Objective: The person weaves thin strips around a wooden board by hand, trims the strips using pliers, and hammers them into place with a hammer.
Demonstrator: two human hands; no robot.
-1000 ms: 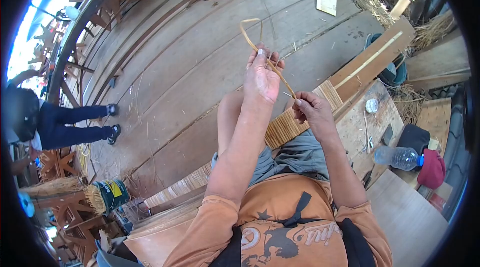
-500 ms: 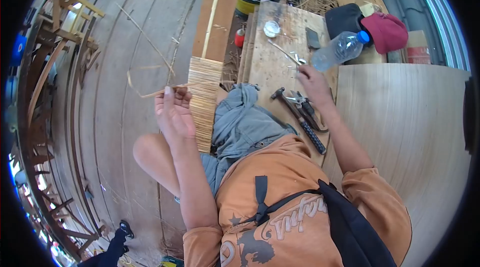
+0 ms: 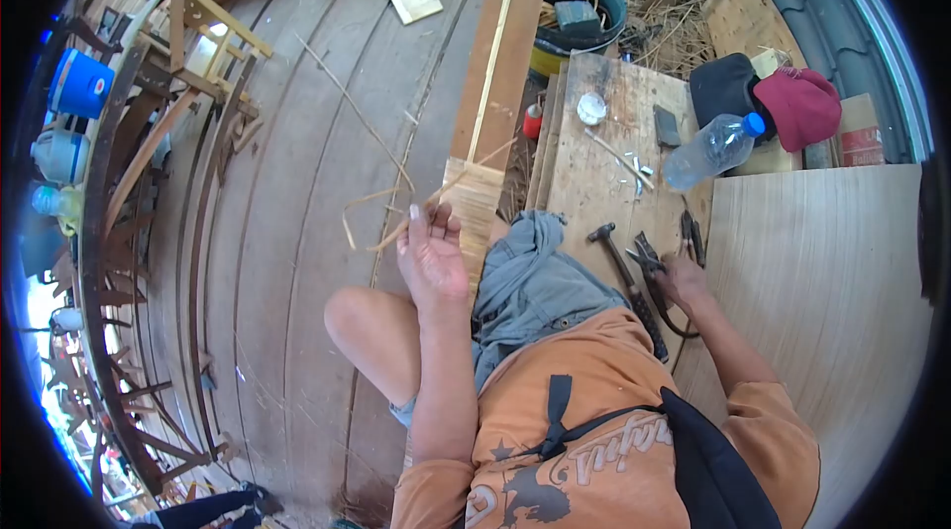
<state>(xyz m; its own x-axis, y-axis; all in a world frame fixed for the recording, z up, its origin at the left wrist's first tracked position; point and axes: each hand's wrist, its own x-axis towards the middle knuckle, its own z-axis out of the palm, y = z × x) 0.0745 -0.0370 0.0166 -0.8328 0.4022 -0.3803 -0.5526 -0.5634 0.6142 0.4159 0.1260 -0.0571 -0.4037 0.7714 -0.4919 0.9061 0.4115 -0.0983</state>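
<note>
My left hand (image 3: 434,262) is raised palm up, its thumb and fingers closed on a thin tan strip (image 3: 371,198) that loops out to the left. Beside it, a long board (image 3: 500,63) wrapped in strips at its lower part (image 3: 474,194) runs up from my lap. My right hand (image 3: 682,279) is down at the pliers (image 3: 646,260) on the wooden work board, fingers curled about the tools; whether it grips them is hard to tell. A hammer (image 3: 630,281) lies just left of it, and another dark tool (image 3: 691,237) lies just above.
On the work board (image 3: 584,167) are a small white tub (image 3: 591,109), a stick and small metal bits. A water bottle (image 3: 705,158) and a maroon cap (image 3: 798,108) lie at the right. Behind stands a bucket (image 3: 616,9). Wooden frames (image 3: 163,133) line the left.
My right hand has left the strip, passed over the small bits on the work board and come down at the pliers. My left hand has kept the strip. The view has turned right.
</note>
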